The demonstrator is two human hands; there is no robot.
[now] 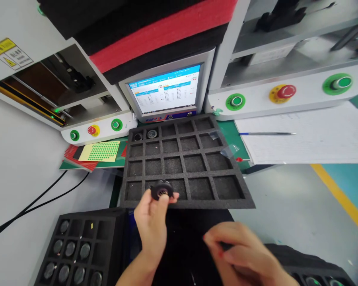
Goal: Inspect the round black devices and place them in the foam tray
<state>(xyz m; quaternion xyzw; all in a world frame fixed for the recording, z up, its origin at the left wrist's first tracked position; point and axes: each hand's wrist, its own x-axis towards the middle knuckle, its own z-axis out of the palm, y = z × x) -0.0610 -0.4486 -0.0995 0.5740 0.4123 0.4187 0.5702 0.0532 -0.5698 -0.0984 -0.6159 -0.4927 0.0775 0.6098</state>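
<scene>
Over the foam tray's (191,203) near edge, the left hand's (153,224) grip pinches a round black part (157,192) that any slip could drop; the right hand's (244,247), blurred, I cannot tell

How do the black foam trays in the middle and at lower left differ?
The middle black foam tray shows two round dark pieces in its far left corner; the lower-left tray shows eight. The left hand holds a round black part over the middle tray; no hand touches the lower-left tray. The picture's edge crops the lower-left tray but not the middle one. Both are divided into compartments.
</scene>
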